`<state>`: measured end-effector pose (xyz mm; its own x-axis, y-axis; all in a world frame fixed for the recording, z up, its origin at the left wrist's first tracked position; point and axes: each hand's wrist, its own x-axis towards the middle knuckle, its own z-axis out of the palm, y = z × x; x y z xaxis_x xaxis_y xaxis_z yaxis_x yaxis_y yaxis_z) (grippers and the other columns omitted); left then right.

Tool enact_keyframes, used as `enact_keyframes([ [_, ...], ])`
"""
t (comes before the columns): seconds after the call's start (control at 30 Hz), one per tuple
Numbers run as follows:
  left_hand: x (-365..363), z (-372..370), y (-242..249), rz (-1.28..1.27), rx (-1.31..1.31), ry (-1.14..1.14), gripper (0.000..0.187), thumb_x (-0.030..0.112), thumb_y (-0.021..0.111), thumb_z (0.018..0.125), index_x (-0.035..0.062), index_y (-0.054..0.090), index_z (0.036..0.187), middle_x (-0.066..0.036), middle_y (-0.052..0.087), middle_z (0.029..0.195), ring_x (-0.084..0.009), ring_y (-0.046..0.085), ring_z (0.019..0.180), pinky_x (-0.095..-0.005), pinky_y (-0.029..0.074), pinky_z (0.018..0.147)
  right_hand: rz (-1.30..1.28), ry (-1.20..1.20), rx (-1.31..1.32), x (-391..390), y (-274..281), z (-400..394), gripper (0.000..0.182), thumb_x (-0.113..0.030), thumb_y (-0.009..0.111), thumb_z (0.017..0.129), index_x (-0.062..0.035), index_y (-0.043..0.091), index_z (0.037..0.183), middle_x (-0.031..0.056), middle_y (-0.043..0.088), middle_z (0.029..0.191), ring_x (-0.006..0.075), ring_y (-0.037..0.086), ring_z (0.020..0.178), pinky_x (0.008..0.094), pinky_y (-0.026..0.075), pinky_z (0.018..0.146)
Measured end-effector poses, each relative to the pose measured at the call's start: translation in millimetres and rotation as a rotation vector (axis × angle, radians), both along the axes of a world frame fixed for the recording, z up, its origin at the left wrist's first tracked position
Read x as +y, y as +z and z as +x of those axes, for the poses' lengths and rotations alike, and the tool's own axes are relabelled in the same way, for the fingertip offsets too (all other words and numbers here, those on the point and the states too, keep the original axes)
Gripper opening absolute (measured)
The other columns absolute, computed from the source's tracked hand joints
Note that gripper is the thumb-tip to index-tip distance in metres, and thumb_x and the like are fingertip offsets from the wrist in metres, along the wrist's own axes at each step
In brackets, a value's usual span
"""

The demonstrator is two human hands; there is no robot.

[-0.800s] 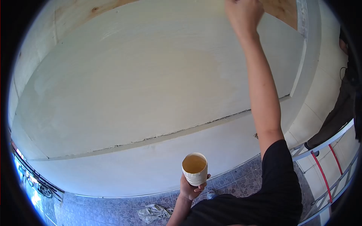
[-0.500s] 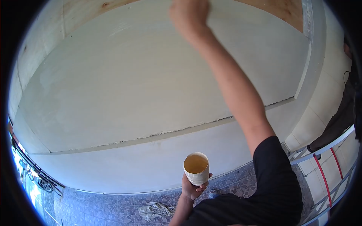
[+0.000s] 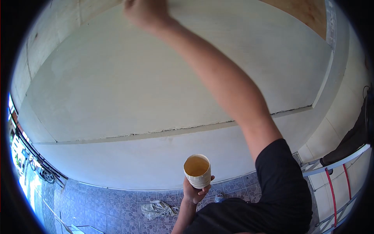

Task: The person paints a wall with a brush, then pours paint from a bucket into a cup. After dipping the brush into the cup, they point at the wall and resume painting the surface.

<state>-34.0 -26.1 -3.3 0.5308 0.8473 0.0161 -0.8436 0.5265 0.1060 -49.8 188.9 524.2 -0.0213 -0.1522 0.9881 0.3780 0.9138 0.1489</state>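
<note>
My left hand is wrapped around a whitish cup, held upright low in front of me. Some yellowish liquid or coating shows inside it. At the top edge of the view, my right hand is raised in front of a large pale grey-green wall panel, fingers curled closed. Whatever it grips, if anything, is cut off by the frame and smeared by motion. A rough dark crack runs along the panel's lower edge.
Crumpled cloth lies on the patterned tile floor. To the right stands a metal ladder with red bars, near another person's dark-clothed leg. Dark metalwork is at the left.
My right hand has swept left across the top of the panel, still closed. The cup stays in my left hand, and the whole view has shifted slightly.
</note>
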Motion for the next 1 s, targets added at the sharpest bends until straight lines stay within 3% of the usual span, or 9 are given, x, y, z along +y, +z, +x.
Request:
enact_keyframes([
  [0.13,6,3,3,0.014,-0.001,-0.036,0.062,0.055,0.037,0.105,0.0056,0.053,0.139,-0.034,0.060,0.121,-0.0250,0.056,0.060,-0.0223,0.041,0.038,-0.070,0.072,0.113,26,4,116,0.021,-0.016,0.076,0.084,0.0021,0.066,0.080,0.0162,0.069,0.069,0.0295,0.074,0.070,0.0410,0.056,0.064],
  [0.23,11,8,15,-0.012,-0.007,-0.079,0.064,0.057,0.035,0.106,0.0054,0.052,0.140,-0.034,0.061,0.121,-0.0251,0.057,0.061,-0.0225,0.042,0.038,-0.294,0.382,0.167,41,-6,194,0.012,-0.007,0.073,0.094,0.0032,0.070,0.099,0.0089,0.075,0.091,0.0169,0.075,0.079,0.0313,0.065,0.070],
  [0.37,18,15,18,-0.010,0.069,-0.114,0.075,0.064,0.025,0.107,0.0044,0.046,0.149,-0.032,0.064,0.120,-0.0230,0.060,0.058,-0.0211,0.042,0.037,-0.300,0.376,0.383,31,-24,283,0.010,-0.005,0.070,0.095,0.0015,0.068,0.102,0.0094,0.073,0.088,0.0230,0.075,0.077,0.0368,0.064,0.069],
  [0.43,19,15,18,-0.006,0.071,-0.131,0.075,0.064,0.025,0.108,0.0045,0.046,0.149,-0.032,0.064,0.120,-0.0229,0.060,0.058,-0.0211,0.042,0.037,-0.319,0.265,0.413,41,-24,339,0.019,0.000,0.074,0.094,0.0114,0.069,0.109,0.0208,0.073,0.103,0.0276,0.076,0.088,0.0376,0.068,0.082],
  [0.57,18,16,15,0.004,0.071,-0.156,0.075,0.063,0.024,0.108,0.0044,0.046,0.149,-0.032,0.064,0.120,-0.0230,0.061,0.059,-0.0212,0.043,0.037,-0.306,0.113,0.550,38,-23,422,0.016,-0.002,0.075,0.092,0.0084,0.072,0.103,0.0157,0.075,0.097,0.0232,0.076,0.083,0.0357,0.068,0.079],
  [0.63,16,14,14,0.010,0.064,-0.164,0.075,0.063,0.024,0.108,0.0044,0.046,0.149,-0.032,0.064,0.120,-0.0230,0.061,0.059,-0.0211,0.043,0.037,-0.295,0.015,0.611,30,-24,427,0.014,-0.003,0.076,0.091,0.0066,0.074,0.101,0.0144,0.076,0.094,0.0224,0.077,0.083,0.0347,0.067,0.077],
  [0.73,13,9,11,-0.014,0.047,-0.168,0.072,0.063,0.030,0.106,0.0048,0.051,0.142,-0.033,0.061,0.120,-0.0245,0.057,0.060,-0.0220,0.042,0.038,-0.056,-0.822,0.582,27,-22,427,0.019,-0.024,0.074,0.087,-0.0058,0.079,0.090,0.0136,0.079,0.084,0.0327,0.077,0.081,0.0420,0.060,0.076],
  [0.87,11,6,8,-0.015,0.027,-0.157,0.072,0.064,0.031,0.105,0.0053,0.052,0.141,-0.033,0.062,0.120,-0.0251,0.058,0.060,-0.0221,0.042,0.039,0.020,-0.983,0.361,37,-23,316,0.015,-0.019,0.067,0.089,-0.0069,0.075,0.089,0.0155,0.076,0.080,0.0362,0.075,0.080,0.0485,0.058,0.073],
  [1.0,5,3,12,-0.008,0.000,-0.123,0.067,0.060,0.034,0.105,0.0063,0.052,0.141,-0.034,0.062,0.120,-0.0257,0.059,0.060,-0.0228,0.043,0.038,0.279,-0.634,0.156,24,-34,148,0.005,-0.004,0.066,0.091,-0.0011,0.064,0.094,0.0194,0.065,0.079,0.0418,0.066,0.075,0.0532,0.052,0.069],
])
